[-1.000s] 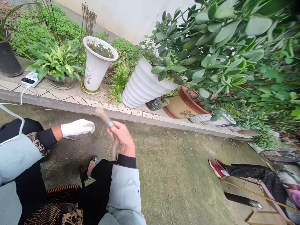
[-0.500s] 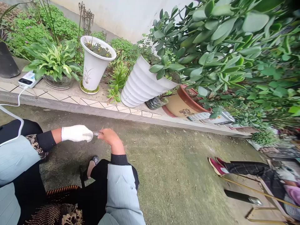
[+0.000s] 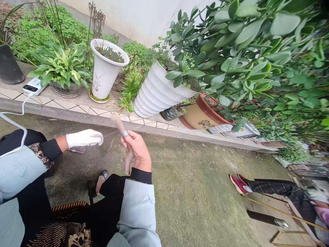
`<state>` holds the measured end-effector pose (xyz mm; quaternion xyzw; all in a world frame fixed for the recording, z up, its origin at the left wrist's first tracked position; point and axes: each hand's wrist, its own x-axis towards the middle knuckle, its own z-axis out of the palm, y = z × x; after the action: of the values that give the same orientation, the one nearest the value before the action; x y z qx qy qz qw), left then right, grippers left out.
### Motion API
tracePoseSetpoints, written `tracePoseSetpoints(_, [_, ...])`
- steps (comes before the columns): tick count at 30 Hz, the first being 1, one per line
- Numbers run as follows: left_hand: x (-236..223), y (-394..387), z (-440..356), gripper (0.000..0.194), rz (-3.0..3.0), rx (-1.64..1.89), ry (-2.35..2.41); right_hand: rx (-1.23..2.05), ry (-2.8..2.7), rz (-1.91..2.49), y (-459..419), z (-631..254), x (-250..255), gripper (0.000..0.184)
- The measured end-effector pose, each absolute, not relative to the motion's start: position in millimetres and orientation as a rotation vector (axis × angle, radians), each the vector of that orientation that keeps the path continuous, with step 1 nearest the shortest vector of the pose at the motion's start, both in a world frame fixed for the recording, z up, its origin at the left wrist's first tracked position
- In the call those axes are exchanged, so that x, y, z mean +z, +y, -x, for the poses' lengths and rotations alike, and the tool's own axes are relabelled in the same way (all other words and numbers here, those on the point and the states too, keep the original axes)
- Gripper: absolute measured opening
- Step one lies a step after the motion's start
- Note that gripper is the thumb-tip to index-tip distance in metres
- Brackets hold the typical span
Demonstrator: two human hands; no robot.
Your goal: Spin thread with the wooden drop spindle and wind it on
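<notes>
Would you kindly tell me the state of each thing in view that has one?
Left hand, gloved, fingers curled on the thin wire
Right hand, bare, fingers closed around the brown stick
brown stick, held aslant, upper end blurred
thin wire, stretched nearly straight
silvery winding, wrapped round the stick
white device, white cable plugged in
white flared pot, planted, standing on a saucer
white ribbed pot, planted

Near the centre of the frame, the right hand (image 3: 137,145) covers the middle of a pale curved rod (image 3: 128,161), whose upper tip is blurred. What is inside the gloved left hand (image 3: 83,138), I cannot see. The left edge cuts a black pot (image 3: 10,65); the right edge, another person (image 3: 277,188). The white device (image 3: 36,86), upper left, has print too small to read.
</notes>
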<state>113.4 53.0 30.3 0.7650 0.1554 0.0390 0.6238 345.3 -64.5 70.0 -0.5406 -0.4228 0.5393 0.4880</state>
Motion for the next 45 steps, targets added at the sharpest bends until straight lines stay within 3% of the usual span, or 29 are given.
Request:
tracePoseSetpoints(5, [34,43,-114,0.041,-1.742,-0.018,0.333,0.987,-0.85,1.582,-53,-350,51,0.027])
tracePoseSetpoints(12, [42,41,-116,0.031,-2.067,0.016,0.238,0.572,-1.417,2.325,-45,-340,41,0.027])
tracePoseSetpoints(16, [44,46,-112,0.033,-2.342,0.072,0.28,0.738,-1.808,2.363,-45,-327,39,0.023])
tracePoseSetpoints(20, [44,55,-107,0.032,-2.547,0.125,0.427,1.493,-2.02,1.956,-48,-315,37,0.014])
tracePoseSetpoints(23, [40,59,-108,0.031,-2.483,0.14,0.476,1.931,-1.846,1.468,-53,-315,46,0.026])
tracePoseSetpoints(25, [35,57,-110,0.034,-2.328,0.155,0.445,1.802,-1.614,1.331,-57,-321,55,0.038])
tracePoseSetpoints(31, [33,42,-116,0.039,-2.01,0.065,0.379,1.064,-0.86,1.485,-55,-350,56,0.027])
tracePoseSetpoints(37, [45,36,-115,0.034,-2.287,0.042,0.179,0.706,-1.347,2.185,-48,-345,40,0.021])
tracePoseSetpoints(40, [41,41,-112,0.035,-2.455,0.117,0.236,0.742,-1.643,2.351,-47,-334,38,0.019])
tracePoseSetpoints(45, [39,54,-107,0.033,-2.658,0.109,0.485,1.223,-2.017,2.115,-47,-323,32,0.016])
